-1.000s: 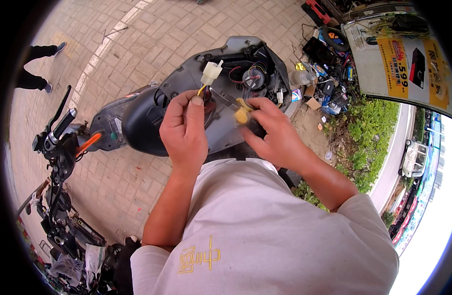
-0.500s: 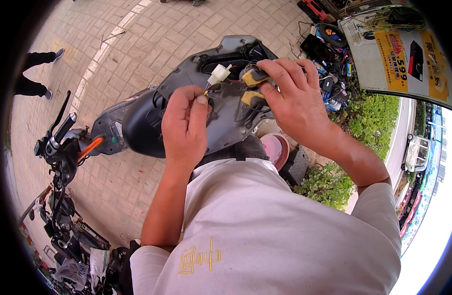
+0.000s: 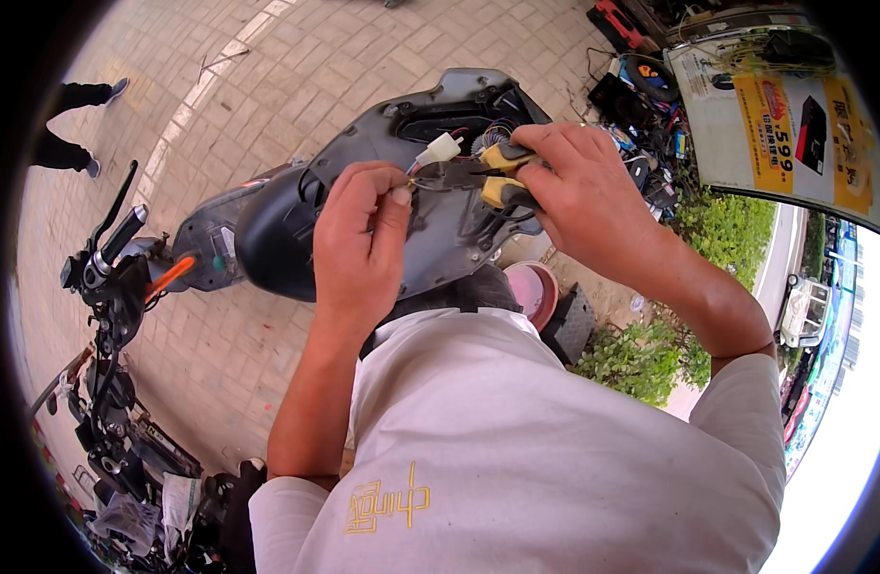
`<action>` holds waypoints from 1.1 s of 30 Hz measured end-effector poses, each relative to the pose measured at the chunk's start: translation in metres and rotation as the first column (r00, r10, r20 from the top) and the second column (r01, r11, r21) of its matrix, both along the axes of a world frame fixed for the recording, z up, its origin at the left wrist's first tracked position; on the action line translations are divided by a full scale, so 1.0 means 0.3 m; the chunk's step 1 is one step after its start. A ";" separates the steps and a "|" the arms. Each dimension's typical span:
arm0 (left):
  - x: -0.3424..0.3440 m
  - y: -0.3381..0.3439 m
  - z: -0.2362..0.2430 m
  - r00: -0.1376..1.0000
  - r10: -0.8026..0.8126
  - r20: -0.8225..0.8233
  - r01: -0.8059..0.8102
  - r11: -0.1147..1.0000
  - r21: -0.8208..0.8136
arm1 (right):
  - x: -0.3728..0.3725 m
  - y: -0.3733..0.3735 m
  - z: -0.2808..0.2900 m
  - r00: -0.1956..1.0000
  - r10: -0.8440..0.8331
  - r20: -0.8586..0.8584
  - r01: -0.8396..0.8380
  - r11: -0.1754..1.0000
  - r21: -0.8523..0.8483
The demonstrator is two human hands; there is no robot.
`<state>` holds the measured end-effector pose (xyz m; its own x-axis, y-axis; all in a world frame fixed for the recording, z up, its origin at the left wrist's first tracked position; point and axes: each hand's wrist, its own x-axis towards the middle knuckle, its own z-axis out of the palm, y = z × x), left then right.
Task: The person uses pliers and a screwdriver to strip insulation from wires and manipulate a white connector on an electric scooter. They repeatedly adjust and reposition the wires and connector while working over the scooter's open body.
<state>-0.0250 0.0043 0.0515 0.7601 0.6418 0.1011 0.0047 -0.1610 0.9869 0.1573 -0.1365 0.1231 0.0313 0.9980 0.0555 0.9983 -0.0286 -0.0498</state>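
My left hand (image 3: 363, 215) is closed, thumb and fingertips pinching thin wires (image 3: 410, 181). A white plastic plug connector (image 3: 440, 150) hangs on these wires just beyond the fingers. My right hand (image 3: 579, 187) is wrapped round the yellow-and-black handles of a pair of pliers (image 3: 454, 175). Their dark metal jaws point left and reach the wires beside my left fingertips; whether they bite on a wire is too small to tell. All this is held above the grey body of a scooter (image 3: 363, 134), where more coloured wires (image 3: 497, 131) come out near the right hand.
The scooter's black seat (image 3: 277, 234) lies left of my hands, its handlebar (image 3: 124, 234) farther left. A pink bucket (image 3: 534, 287) stands close by my waist. Tools and parts (image 3: 641, 105) are heaped at the far right beside a sign board (image 3: 775, 115). A person's legs (image 3: 71, 124) show at far left.
The pliers and my right hand have shifted slightly to the right. The white connector has tipped a little rightward, and my left fingertips have moved slightly right with the wires.
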 end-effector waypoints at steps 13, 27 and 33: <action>0.012 -0.020 -0.005 0.999 0.035 0.015 -0.033 0.990 -0.139 | -0.015 -0.006 -0.012 0.992 -0.014 0.124 0.010 0.999 0.036; 0.009 -0.044 -0.010 0.988 0.125 0.087 -0.089 0.938 -0.335 | -0.037 -0.036 -0.038 0.954 -0.099 -0.284 0.080 0.994 -0.076; 0.005 -0.033 -0.016 0.989 0.131 0.065 -0.094 0.911 -0.401 | -0.034 -0.009 -0.024 0.997 -0.017 0.079 0.007 0.993 0.116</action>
<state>-0.0234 -0.0055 0.0466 0.6803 0.7238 -0.1156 -0.0901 0.2392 0.9668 0.1472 -0.1392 0.1159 0.0342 0.9842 0.1735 0.9989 -0.0393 0.0260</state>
